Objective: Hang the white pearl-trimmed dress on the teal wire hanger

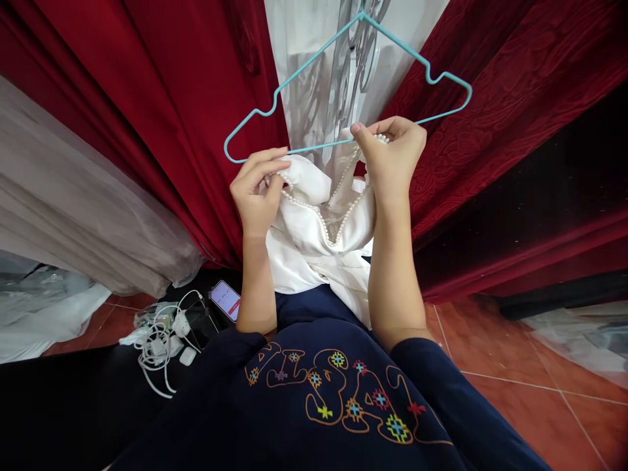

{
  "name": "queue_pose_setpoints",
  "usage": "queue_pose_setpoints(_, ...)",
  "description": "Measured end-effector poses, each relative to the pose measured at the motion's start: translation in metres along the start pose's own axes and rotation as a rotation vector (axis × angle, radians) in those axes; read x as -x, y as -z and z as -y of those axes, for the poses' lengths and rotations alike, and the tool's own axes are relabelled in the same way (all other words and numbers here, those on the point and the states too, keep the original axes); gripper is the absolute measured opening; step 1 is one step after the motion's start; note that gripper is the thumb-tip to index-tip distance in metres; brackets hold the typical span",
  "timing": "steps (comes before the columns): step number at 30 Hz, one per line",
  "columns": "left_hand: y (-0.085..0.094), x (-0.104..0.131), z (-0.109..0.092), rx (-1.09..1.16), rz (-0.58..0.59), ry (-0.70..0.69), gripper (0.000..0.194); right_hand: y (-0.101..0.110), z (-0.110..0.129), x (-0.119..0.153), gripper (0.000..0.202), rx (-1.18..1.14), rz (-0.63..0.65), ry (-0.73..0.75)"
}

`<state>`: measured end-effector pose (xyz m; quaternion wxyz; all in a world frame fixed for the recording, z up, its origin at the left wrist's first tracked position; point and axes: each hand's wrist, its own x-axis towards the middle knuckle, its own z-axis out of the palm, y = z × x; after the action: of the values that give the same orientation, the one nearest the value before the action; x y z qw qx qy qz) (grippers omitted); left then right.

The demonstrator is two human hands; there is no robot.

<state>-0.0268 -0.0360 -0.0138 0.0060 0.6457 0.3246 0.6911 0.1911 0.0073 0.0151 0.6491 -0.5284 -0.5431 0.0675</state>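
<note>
A white dress [307, 226] with a pearl-beaded V neckline hangs between my hands, its lower part falling toward my lap. My left hand [260, 190] pinches its beaded edge on the left side, just under the hanger's bottom bar. On the other side my right hand [392, 154] grips the beaded edge with the thumb up, at the bar of the light blue hanger [318, 146]. The hanger's bar passes behind the right hand. Whether either hand also holds the bar is hard to see.
Red gowns [196, 98] hang at the left and dark red ones [471, 163] at the right. On a black surface at lower left lie a phone [226, 301], tangled white cables [157, 347] and a charger. Red tiles [515, 347] cover the floor.
</note>
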Motion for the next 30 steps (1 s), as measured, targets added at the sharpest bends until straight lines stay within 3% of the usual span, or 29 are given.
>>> queue_pose_setpoints(6, 0.028, 0.004, 0.028, -0.087, -0.422, 0.105, 0.026, 0.014, 0.016, -0.001, 0.021, -0.004, 0.02, -0.068)
queue_pose_setpoints(9, 0.038, -0.007, 0.049, -0.09, -0.498, 0.195, 0.027, 0.017, 0.018, 0.001, 0.025, -0.017, 0.014, -0.054)
queue_pose_setpoints(12, 0.044, -0.033, 0.072, -0.043, -0.393, 0.169, 0.032, 0.017, 0.016, 0.001, 0.027, -0.003, 0.037, -0.044)
queue_pose_setpoints(16, 0.04, -0.093, 0.096, -0.008, -0.227, -0.069, 0.056, 0.015, 0.009, 0.001, 0.028, 0.011, 0.018, -0.022)
queue_pose_setpoints(19, 0.022, -0.139, 0.094, -0.015, -0.151, -0.149, 0.055, 0.009, -0.001, 0.001, 0.028, 0.042, 0.043, -0.007)
queue_pose_setpoints(21, 0.004, -0.159, 0.084, -0.033, -0.03, -0.247, 0.052, 0.005, -0.01, 0.0, 0.025, 0.032, 0.066, 0.004)
queue_pose_setpoints(24, -0.015, -0.164, 0.067, -0.108, 0.217, -0.124, 0.049, -0.001, -0.022, -0.002, 0.024, -0.033, 0.041, 0.005)
queue_pose_setpoints(26, -0.015, -0.155, 0.06, -0.093, 0.352, -0.022, 0.044, -0.003, -0.027, -0.003, 0.026, -0.069, 0.016, 0.003)
queue_pose_setpoints(28, -0.006, -0.142, 0.056, 0.024, 0.358, 0.014, 0.028, -0.005, -0.029, -0.003, 0.028, -0.091, 0.011, 0.012)
queue_pose_setpoints(30, 0.006, -0.126, 0.05, 0.17, 0.279, -0.034, 0.019, -0.007, -0.03, -0.002, 0.031, -0.115, 0.012, 0.021)
